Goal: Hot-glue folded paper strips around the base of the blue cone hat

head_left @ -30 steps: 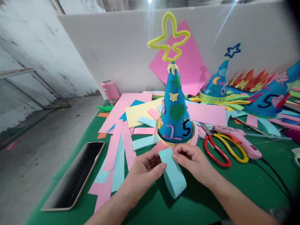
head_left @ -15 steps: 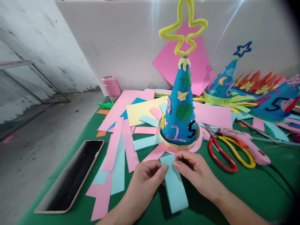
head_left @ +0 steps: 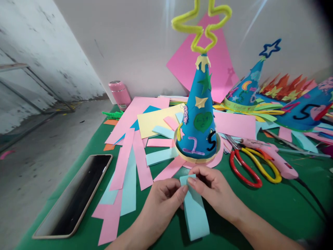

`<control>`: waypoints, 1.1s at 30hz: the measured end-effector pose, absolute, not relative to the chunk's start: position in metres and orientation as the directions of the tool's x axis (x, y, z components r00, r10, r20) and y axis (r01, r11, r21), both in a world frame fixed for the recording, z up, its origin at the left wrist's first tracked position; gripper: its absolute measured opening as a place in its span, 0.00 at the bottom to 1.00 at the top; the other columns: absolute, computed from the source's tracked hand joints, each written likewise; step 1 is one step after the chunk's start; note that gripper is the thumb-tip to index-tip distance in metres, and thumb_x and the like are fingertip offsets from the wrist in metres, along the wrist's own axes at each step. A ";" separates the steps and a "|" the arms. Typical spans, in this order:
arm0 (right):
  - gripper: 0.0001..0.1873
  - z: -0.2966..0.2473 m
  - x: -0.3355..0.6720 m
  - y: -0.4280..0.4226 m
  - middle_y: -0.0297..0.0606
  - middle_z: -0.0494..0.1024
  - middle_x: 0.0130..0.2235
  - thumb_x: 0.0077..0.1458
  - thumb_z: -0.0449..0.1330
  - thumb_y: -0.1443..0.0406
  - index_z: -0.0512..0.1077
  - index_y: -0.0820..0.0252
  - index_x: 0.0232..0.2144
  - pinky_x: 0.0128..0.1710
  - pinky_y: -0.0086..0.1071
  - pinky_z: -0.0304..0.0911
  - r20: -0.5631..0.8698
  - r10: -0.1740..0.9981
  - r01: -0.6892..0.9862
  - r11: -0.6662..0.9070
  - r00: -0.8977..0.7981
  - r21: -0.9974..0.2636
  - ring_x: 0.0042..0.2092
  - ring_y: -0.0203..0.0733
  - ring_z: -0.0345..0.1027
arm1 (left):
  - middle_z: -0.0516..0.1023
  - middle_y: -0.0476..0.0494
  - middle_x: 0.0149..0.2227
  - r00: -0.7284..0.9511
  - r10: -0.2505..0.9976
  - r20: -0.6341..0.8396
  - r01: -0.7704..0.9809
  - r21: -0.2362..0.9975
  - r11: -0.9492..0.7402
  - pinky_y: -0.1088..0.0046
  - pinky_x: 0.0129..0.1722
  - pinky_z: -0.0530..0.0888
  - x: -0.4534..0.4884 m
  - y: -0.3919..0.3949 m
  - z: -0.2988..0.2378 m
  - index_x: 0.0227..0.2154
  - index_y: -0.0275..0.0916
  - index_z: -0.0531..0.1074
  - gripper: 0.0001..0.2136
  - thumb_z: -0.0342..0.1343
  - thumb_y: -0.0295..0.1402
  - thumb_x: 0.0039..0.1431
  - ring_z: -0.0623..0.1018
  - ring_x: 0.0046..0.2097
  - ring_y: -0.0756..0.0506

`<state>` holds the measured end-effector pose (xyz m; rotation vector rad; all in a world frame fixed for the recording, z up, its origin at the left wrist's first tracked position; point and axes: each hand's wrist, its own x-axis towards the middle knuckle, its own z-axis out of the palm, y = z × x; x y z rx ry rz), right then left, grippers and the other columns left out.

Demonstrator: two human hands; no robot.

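A light blue paper strip (head_left: 195, 215), bent over into a loop, is pinched near its far end by both hands. My left hand (head_left: 165, 199) grips its left edge between thumb and fingers. Thumb and fingers of my right hand (head_left: 213, 191) close on the upper right corner. Just beyond my hands stands a blue paper cone hat (head_left: 199, 118) with "15", stars and a green heart on it, topped by a yellow pipe-cleaner star (head_left: 201, 26). Pink and light blue strips spread out from its base, one pink strip (head_left: 169, 168) close to my left fingers.
Red-and-yellow scissors (head_left: 246, 170) and a pink glue gun (head_left: 279, 161) with a cord lie at right. A phone (head_left: 75, 194) rests on the left of the green table (head_left: 231, 227). Farther back are a pink bottle (head_left: 120, 95) and more decorated hats (head_left: 244, 88).
The bent strip's far end sits slightly lower in view, and my right thumb has shifted a little left over it. The whole view has tilted slightly. Both hands keep their hold.
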<state>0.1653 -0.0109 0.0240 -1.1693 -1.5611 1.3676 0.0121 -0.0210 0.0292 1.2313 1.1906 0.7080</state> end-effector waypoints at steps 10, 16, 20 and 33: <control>0.10 0.022 0.163 -0.011 0.27 0.55 0.20 0.53 0.53 0.63 0.62 0.61 0.21 0.21 0.25 0.46 -0.034 0.957 0.151 0.010 -0.289 -0.989 0.23 0.30 0.47 | 0.57 0.54 0.17 0.297 0.904 -0.309 0.205 0.945 0.256 0.78 0.21 0.55 0.012 -0.021 0.029 0.15 0.36 0.60 0.18 0.51 0.42 0.52 0.57 0.22 0.53; 0.10 0.022 0.163 -0.011 0.27 0.55 0.20 0.52 0.53 0.63 0.62 0.60 0.22 0.21 0.25 0.47 -0.033 0.953 0.144 0.012 -0.300 -0.989 0.23 0.30 0.48 | 0.58 0.54 0.16 0.296 0.900 -0.319 0.191 0.943 0.272 0.78 0.21 0.54 0.012 -0.021 0.030 0.14 0.36 0.61 0.18 0.52 0.43 0.51 0.57 0.22 0.53; 0.10 0.022 0.164 -0.012 0.27 0.56 0.20 0.52 0.53 0.62 0.62 0.60 0.22 0.21 0.25 0.47 -0.049 0.954 0.137 -0.008 -0.297 -0.991 0.23 0.30 0.48 | 0.57 0.54 0.16 0.276 0.911 -0.308 0.180 0.947 0.266 0.77 0.20 0.53 0.013 -0.022 0.030 0.14 0.36 0.61 0.18 0.52 0.43 0.51 0.56 0.21 0.54; 0.09 0.024 0.163 -0.011 0.26 0.53 0.20 0.51 0.54 0.63 0.62 0.60 0.22 0.21 0.25 0.46 -0.049 0.952 0.157 -0.001 -0.303 -0.988 0.23 0.30 0.47 | 0.55 0.54 0.18 0.302 0.900 -0.313 0.194 0.945 0.264 0.78 0.21 0.53 0.011 -0.021 0.028 0.15 0.36 0.61 0.18 0.51 0.43 0.52 0.54 0.23 0.53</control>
